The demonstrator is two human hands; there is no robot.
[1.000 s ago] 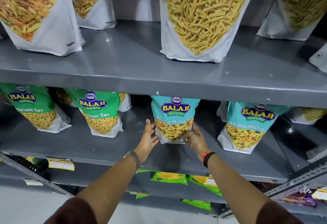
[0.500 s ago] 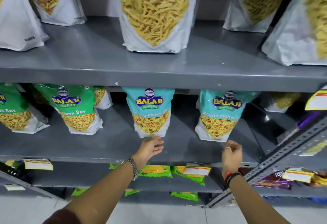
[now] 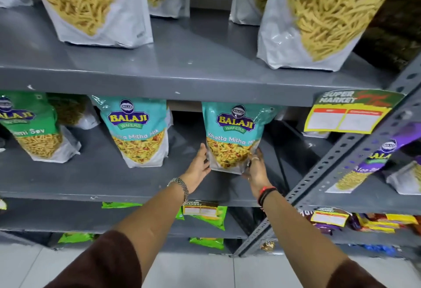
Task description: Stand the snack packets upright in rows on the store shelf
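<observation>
A teal Khatta Mitha Mix packet [image 3: 232, 135] stands upright on the grey middle shelf [image 3: 95, 174]. My left hand [image 3: 197, 169] presses flat against its lower left side. My right hand [image 3: 256, 169] cups its lower right corner, so both hands hold it between them. A second teal packet [image 3: 139, 130] of the same mix stands upright to the left, untouched. Further left stands a green sev packet [image 3: 34, 128], with another packet behind it.
Large clear-fronted sev pouches [image 3: 91, 7] stand on the upper shelf [image 3: 182, 73]. A slotted steel upright [image 3: 337, 164] runs diagonally at the right, with a yellow price tag [image 3: 348, 114] and a purple packet [image 3: 373, 160] beyond it. Green packets [image 3: 205, 215] lie on the lower shelves.
Both hands left the first teal packet, dropped back to the shelf edge, then shifted right and closed on the second teal packet. The view has turned right.
</observation>
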